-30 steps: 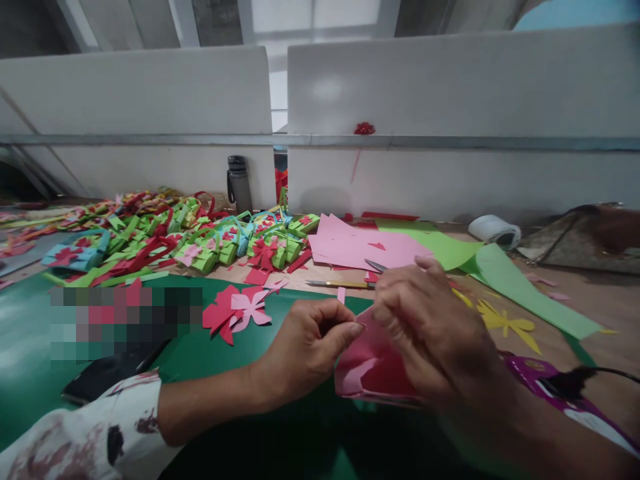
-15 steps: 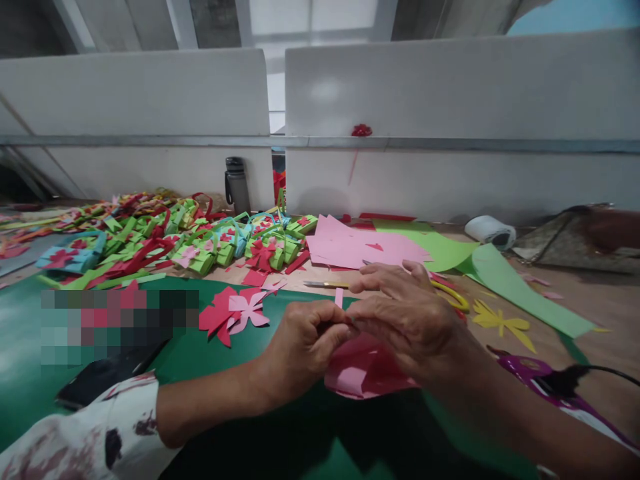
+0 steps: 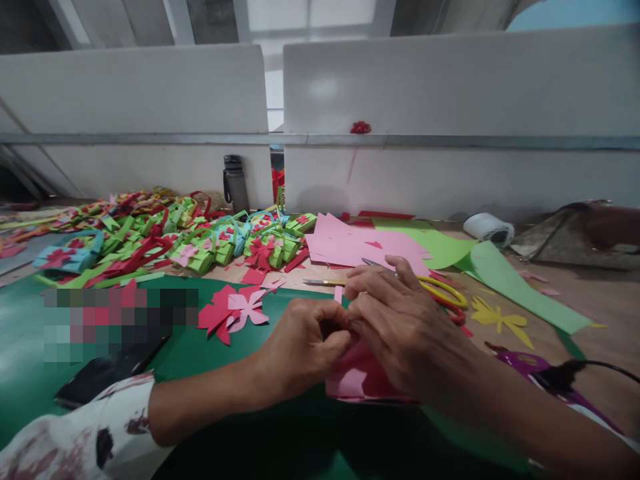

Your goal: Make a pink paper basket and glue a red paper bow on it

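A folded pink paper piece, shaped like a small bag or box, is between my hands above the green mat. My left hand pinches its upper left edge with thumb and curled forefinger. My right hand lies over its right side, fingertips meeting the left ones at the same edge. A narrow pink paper strip sticks up just behind the fingertips. Much of the pink piece is hidden by my right hand. Left of my hands, pink and red paper flowers rest on the mat.
Finished-looking paper bags are heaped at the back left beside a dark bottle. Behind my right hand lie pink sheets, yellow-handled scissors and a knife. A purple corded tool lies right; a black phone left.
My right hand has closed in, its fingers bending down nearer the paper, uncovering more of the scissors. The pink piece looks flatter and less open. My left hand keeps its pinch.
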`<state>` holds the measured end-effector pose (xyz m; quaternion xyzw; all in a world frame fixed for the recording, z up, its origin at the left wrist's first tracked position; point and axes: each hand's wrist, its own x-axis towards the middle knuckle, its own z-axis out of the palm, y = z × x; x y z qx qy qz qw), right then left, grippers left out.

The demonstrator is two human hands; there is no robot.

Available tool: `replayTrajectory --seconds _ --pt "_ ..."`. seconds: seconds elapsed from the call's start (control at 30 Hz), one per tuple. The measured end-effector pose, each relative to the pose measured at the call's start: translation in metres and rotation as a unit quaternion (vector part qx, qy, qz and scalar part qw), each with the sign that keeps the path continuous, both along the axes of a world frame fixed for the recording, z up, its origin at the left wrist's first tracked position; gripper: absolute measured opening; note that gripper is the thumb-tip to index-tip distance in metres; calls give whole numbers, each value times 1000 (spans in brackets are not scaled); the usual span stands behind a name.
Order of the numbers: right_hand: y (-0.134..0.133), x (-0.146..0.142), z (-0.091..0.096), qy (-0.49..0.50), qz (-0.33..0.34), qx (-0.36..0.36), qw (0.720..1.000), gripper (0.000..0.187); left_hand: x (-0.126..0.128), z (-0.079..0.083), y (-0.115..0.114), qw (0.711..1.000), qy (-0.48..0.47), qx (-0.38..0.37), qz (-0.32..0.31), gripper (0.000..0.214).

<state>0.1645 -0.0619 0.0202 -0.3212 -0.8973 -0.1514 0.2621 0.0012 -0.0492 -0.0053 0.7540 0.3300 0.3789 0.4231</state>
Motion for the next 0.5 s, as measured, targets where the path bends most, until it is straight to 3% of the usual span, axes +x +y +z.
replayTrajectory --seconds 0.27,0.4,0.5 --pt "-3 -6 2 109 6 -30 994 14 1 6 -1 999 17 17 25 15" --pt "-2 -3 8 161 -3 0 987 12 2 7 -2 999 24 -24 16 11" --pt "-5 3 14 192 -50 2 980 13 1 7 0 998 2 -58 19 10"
